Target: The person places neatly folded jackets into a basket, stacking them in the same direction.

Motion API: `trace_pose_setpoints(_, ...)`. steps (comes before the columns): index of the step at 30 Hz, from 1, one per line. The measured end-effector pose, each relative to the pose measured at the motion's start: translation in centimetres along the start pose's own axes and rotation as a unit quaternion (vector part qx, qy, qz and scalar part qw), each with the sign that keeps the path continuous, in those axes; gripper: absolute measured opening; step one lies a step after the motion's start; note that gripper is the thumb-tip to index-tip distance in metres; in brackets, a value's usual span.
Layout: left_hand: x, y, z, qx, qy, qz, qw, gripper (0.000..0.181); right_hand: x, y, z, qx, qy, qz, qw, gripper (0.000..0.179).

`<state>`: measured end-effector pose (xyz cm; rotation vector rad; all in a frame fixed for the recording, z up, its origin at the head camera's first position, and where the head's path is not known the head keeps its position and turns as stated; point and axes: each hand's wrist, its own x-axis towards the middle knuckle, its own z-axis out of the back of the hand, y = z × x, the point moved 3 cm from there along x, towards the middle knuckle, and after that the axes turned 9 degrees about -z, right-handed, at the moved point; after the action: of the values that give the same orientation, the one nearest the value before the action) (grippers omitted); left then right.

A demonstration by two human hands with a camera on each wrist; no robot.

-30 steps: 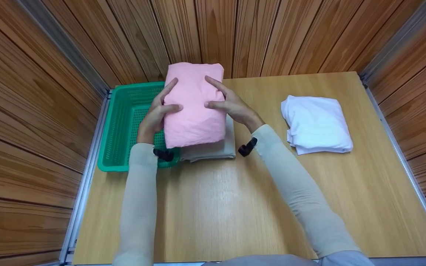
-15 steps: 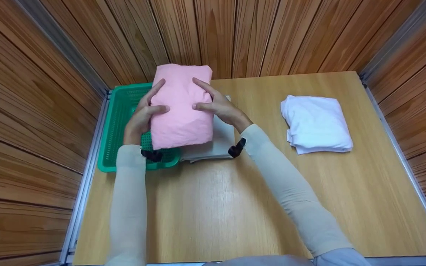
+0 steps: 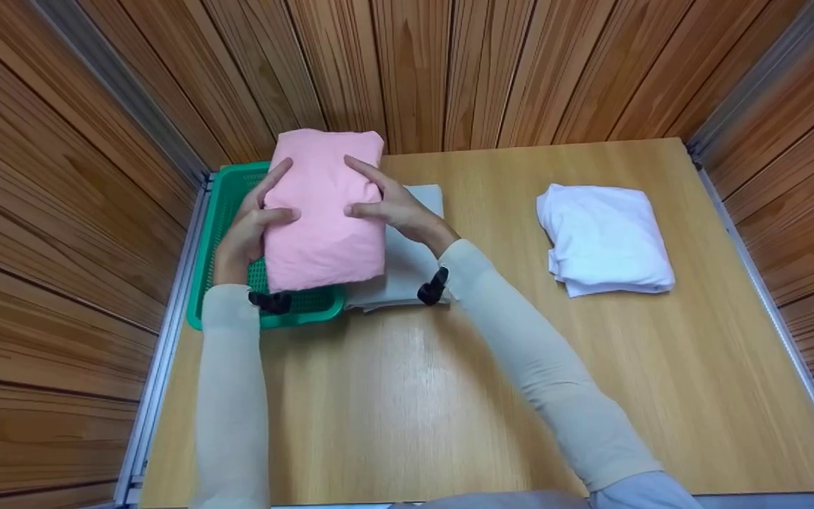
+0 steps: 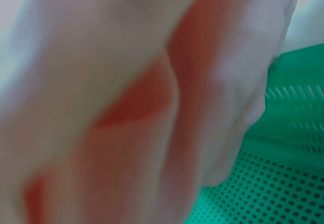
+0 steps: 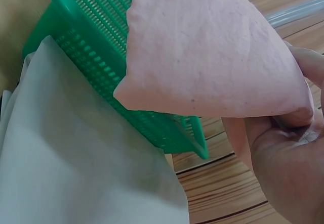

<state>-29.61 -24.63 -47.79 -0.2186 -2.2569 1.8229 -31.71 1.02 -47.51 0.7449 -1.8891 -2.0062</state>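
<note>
Since the earlier frame, the pink cloth has moved left in 2 hands, over the green basket; tabletop stretches between gray cloth and white cloth. The basket's perforated floor shows beneath. Left hand and right hand grip opposite sides, thumb and 1 finger widely parted on top.

Pink cloth partly blocking basket (clearance unclear), room left of white cloth
</note>
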Motion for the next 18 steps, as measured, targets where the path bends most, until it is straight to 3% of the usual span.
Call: trace_pose_setpoints(18,-2.0,-0.8,3.4,0.007,-0.011,0.009,0.9999,0.085,1.9,-0.1,-3.6,0.0,0.023,-0.005,0.9997,0.088)
